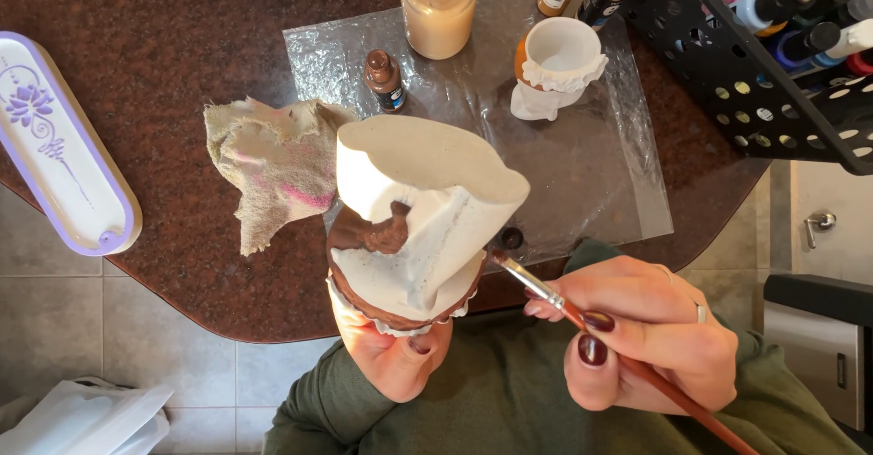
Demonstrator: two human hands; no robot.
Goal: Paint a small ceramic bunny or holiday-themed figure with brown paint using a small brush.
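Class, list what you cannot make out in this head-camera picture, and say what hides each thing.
- Brush tip: hidden behind the ceramic figure.
- Left hand: palm and grip covered by the figure's base.
- Brush handle end: cut off by the bottom edge.
- Paint rack: cut off by the top and right edges.

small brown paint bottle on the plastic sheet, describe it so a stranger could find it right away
On the dark speckled counter lies a clear plastic sheet. Near its left edge, beside the stained rag, stands the small brown paint bottle. Unlike the tall jar of cloudy beige water behind it, it is short with a brown cap.
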